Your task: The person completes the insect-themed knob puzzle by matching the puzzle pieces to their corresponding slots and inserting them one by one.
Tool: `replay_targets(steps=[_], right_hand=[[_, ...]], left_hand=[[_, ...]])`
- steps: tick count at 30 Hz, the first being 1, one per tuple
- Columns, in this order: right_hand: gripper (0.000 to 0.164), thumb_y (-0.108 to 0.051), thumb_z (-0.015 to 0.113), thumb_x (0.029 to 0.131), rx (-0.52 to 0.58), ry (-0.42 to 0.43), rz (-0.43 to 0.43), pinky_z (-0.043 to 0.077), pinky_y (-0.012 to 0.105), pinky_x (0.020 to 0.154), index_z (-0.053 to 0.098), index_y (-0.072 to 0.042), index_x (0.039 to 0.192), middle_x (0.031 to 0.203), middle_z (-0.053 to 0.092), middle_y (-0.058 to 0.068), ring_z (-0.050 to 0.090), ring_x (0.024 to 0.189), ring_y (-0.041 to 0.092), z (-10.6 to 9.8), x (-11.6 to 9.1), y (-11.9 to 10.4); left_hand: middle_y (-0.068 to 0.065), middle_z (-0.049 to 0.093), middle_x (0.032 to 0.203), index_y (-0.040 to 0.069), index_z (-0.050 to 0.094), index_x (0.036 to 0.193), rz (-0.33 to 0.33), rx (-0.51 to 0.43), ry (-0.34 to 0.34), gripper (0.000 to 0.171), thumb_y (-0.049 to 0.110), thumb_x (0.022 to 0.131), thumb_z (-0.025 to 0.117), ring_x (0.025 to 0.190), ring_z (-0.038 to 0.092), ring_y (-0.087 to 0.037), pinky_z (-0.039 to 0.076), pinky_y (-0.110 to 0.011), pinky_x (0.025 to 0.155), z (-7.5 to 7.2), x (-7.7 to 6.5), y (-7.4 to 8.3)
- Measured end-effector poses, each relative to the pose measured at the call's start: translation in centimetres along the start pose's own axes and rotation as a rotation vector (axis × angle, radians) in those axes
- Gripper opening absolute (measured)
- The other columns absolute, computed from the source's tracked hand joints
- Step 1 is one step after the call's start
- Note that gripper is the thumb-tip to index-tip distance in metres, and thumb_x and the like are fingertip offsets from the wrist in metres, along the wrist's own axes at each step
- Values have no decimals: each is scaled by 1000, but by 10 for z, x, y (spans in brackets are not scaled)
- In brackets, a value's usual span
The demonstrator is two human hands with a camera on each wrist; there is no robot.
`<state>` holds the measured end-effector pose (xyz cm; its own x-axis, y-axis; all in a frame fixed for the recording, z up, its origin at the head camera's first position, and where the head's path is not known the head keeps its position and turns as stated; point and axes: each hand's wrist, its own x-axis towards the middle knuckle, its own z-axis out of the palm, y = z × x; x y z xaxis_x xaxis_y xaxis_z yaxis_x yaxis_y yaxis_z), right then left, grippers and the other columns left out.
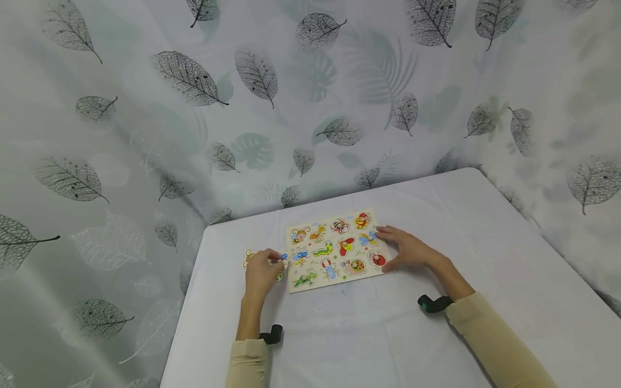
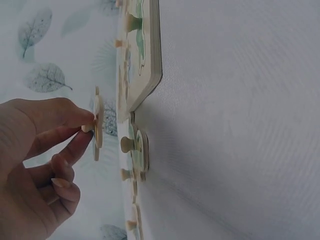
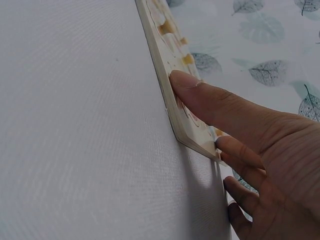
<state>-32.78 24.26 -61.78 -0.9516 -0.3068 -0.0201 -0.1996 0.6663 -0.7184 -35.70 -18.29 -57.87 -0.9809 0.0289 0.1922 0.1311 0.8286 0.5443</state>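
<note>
Left hand [image 1: 261, 275] pinches a piece [image 1: 284, 257] by its knob [image 2: 87, 128] beside the board's [image 1: 322, 281] left edge; right hand [image 1: 407, 249], loosely spread, touches the right edge, likely steadying it.

Soft, diffuse light fills the head view, leaving the white tabletop [image 1: 339, 334] bright and almost without hard shadows, while the left side of the leaf-patterned curtain [image 1: 136, 129] looks greyer. Fine detail on the puzzle board [image 1: 335, 242] is slightly soft. Both wrist views are dimmer and greyer; soft-edged shadows spread across the tabletop beside the board, and the curtain's leaves appear hazy in the left one.
</note>
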Motion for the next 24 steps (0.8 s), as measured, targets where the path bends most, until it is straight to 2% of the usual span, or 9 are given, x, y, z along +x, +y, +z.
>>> replay_targets(steps=[6,18,24], right_hand=[[107,-35,98,69,8,7,-32,20,71,121,46,-2,156,168,31,19,20,155,47,-2,-2,-3],[107,-35,98,69,11,8,-41,19,72,121,46,-2,156,168,31,19,18,156,48,-1,-2,-3],[107,-36,98,69,12,8,-35,19,70,121,46,-3,156,168,32,18,18,156,47,-1,-1,-1]], left_hand=[[-1,73,89,13,77,92,36,-29,-5,10,10,83,81,82,64,-19,52,-32,64,3,2,4],[-1,73,92,14,77,94,54,6,-39,11,13,83,81,85,62,-19,52,-35,71,10,4,12],[-2,73,91,14,77,92,63,-6,-55,11,11,83,81,87,63,-19,52,-36,73,14,4,16]])
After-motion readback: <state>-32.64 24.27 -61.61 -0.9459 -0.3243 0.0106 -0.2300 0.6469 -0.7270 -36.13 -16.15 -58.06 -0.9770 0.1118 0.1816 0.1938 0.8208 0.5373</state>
